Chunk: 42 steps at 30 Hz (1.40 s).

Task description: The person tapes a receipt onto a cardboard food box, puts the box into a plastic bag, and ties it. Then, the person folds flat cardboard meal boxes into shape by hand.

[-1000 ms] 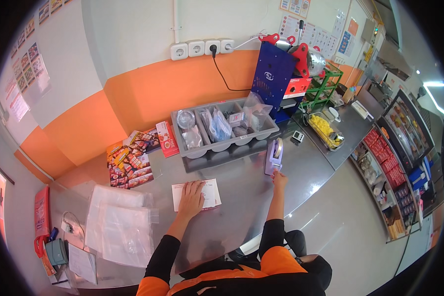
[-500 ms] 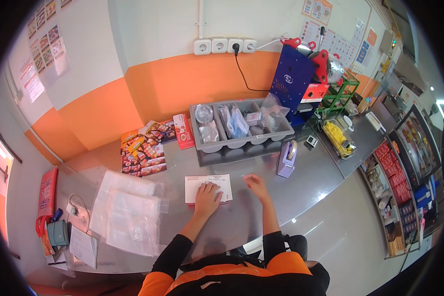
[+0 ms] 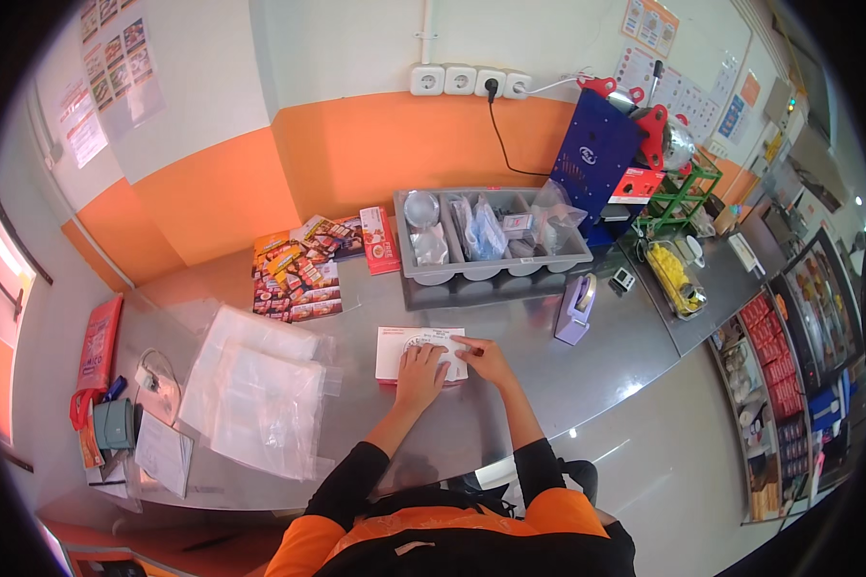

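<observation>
A small white box (image 3: pixel 389 363) with red sides and printed lettering lies on the metal table in front of me. My left hand (image 3: pixel 420 376) rests on its top with fingers spread, holding nothing. At the box's upper right corner, my right hand (image 3: pixel 484 360) touches the top, its fingers drawn together with the index finger pointing left. Anything between those fingers is too small to make out. To the right stands a purple tape dispenser (image 3: pixel 575 313), apart from both hands.
A grey divided tray (image 3: pixel 419 274) with bagged items stands behind the box. Clear plastic bags (image 3: pixel 260 399) and food leaflets (image 3: pixel 294 279) lie to the left. A blue machine (image 3: pixel 587 159) stands at the back right, near a yellow-filled container (image 3: pixel 673 277).
My right hand has moved left from beside the box onto its upper right corner. My left hand stays on the box. The whole view has shifted slightly.
</observation>
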{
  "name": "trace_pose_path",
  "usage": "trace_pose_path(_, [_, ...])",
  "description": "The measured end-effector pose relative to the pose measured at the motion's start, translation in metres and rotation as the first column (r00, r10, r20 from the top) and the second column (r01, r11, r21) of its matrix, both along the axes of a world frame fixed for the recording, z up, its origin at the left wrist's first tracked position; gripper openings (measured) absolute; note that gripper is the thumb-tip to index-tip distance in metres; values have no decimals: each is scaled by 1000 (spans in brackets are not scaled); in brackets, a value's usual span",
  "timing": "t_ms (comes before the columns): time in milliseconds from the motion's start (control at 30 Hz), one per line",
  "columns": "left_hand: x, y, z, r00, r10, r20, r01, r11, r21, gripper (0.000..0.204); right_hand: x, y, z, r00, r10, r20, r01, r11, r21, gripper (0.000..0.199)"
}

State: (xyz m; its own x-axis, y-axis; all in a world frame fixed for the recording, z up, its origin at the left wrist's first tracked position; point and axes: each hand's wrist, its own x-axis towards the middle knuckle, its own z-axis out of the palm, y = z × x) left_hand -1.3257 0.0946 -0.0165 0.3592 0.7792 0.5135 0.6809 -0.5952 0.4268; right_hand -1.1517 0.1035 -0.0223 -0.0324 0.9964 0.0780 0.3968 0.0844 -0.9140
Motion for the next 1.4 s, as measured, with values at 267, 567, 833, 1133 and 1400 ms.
trace_pose_path(267, [2, -9, 2, 984, 1, -180, 6, 999, 41, 35, 9, -7, -33, 985, -77, -157, 64, 994, -90, 66])
trace_pose_path(567, [-108, -80, 8, 953, 295, 71, -283, 949, -141, 43, -24, -33, -49, 870, -475, -131, 490, 861, 136, 48])
trace_pose_path(833, [-241, -127, -10, 806, 575, -140, -590, 799, -115, 37, -203, -82, 9, 907, 318, 276, -393, 875, 283, 27])
trace_pose_path(1133, [-272, -107, 18, 825, 564, 41, -553, 819, -153, 50, -277, -44, -29, 642, 215, 736, -649, 663, 373, 35])
trace_pose_path(1400, [-342, -30, 111, 863, 341, 371, -406, 907, 110, 44, -336, -18, 23, 745, 107, 659, -488, 760, 428, 10])
